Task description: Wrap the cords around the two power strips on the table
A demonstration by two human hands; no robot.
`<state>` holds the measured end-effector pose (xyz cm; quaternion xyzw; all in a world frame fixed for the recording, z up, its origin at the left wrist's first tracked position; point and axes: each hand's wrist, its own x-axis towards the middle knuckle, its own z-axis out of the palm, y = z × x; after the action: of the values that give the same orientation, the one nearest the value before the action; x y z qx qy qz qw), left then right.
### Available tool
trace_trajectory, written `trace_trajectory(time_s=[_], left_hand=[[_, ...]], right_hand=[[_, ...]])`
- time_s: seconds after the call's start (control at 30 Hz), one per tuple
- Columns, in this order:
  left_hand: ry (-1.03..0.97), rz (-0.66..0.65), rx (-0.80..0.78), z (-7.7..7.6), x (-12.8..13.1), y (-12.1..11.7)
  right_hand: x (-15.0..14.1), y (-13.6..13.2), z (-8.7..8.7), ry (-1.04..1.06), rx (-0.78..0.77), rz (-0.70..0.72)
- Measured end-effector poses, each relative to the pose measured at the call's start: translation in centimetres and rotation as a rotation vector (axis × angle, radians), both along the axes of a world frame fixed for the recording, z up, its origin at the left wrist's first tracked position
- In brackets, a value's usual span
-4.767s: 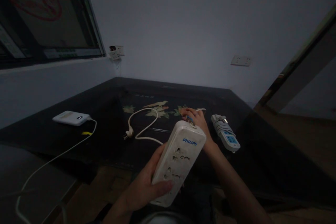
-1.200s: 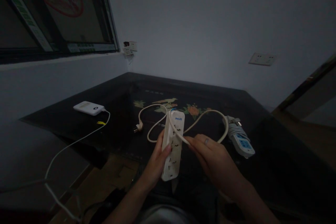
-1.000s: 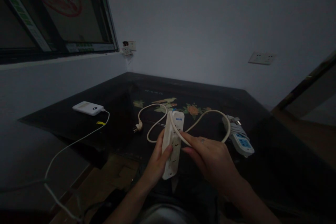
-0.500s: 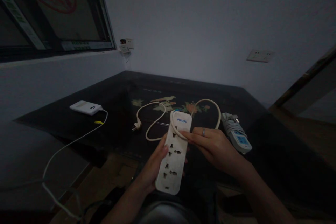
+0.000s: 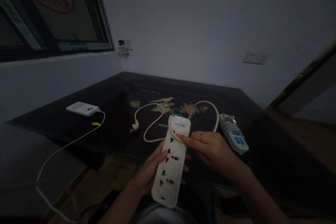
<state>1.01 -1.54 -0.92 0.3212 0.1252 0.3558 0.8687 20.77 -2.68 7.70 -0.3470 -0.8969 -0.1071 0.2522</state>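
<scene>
A white Philips power strip (image 5: 172, 161) is tilted up in front of me, its sockets facing me. My left hand (image 5: 151, 169) grips it from the left, thumb on the front edge and fingertips showing past the right side. The strip's cream power cord (image 5: 170, 127) curves across its upper face, where my right hand (image 5: 210, 147) pinches it against the front. From there the cord loops out over the table to the right. Another length winds left to its plug (image 5: 135, 126), lying on the tabletop.
The dark table (image 5: 110, 87) has a painted bird and flowers. At right lies a second power strip (image 5: 237, 141) with its grey cord wrapped round it. A white device (image 5: 82, 109) with a white cable (image 5: 61, 146) sits at left. Wall sockets (image 5: 255, 58) are behind.
The power strip has come slightly lower and nearer to me, with both hands keeping their hold. The whole view has shifted a little.
</scene>
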Motion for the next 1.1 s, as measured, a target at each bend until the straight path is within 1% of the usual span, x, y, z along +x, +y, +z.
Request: trace_trajectory(time_s=[0.07,0.13,0.23,0.33,0.47,0.6,0.73,0.83,0.93,1.03,1.1], left_hand=[[0.071,0.010,0.001,0.4,0.2,0.3],[0.135,0.052,-0.007,0.8,0.7,0.8],[0.194,0.117,0.027,1.2,1.6,1.7],[0.244,0.184,0.081,1.4,2.2,2.3],[0.288,0.217,0.100,1.4,2.4,2.6],[0.312,0.230,0.053,1.4,2.6,2.4],[0.302,0.235,0.033,1.7,2.7,2.2],[0.290,0.217,0.014,1.8,2.5,2.2],[0.269,0.155,-0.068,1.6,2.1,2.4],[0.229,0.122,-0.143,1.2,1.8,2.5],[0.213,0.130,-0.165,1.0,1.8,2.5]], right_hand=[[0.0,0.1,-0.3,-0.027,-0.005,0.001],[0.0,0.3,-0.6,-0.053,0.014,-0.013],[0.1,0.4,-1.0,-0.090,0.047,-0.038],[0.0,0.1,-0.9,-0.114,0.074,-0.037],[-0.5,-0.3,-0.4,-0.156,0.135,-0.018],[-0.9,-0.5,-0.1,-0.192,0.145,0.009],[-0.8,-0.5,-0.4,-0.108,0.163,0.037],[-0.3,-0.5,-0.4,-0.010,0.172,-0.026],[0.6,-0.4,-0.1,0.026,0.132,-0.095],[1.5,0.0,0.1,0.032,0.133,-0.113],[1.9,0.3,0.2,0.057,0.121,-0.103]])
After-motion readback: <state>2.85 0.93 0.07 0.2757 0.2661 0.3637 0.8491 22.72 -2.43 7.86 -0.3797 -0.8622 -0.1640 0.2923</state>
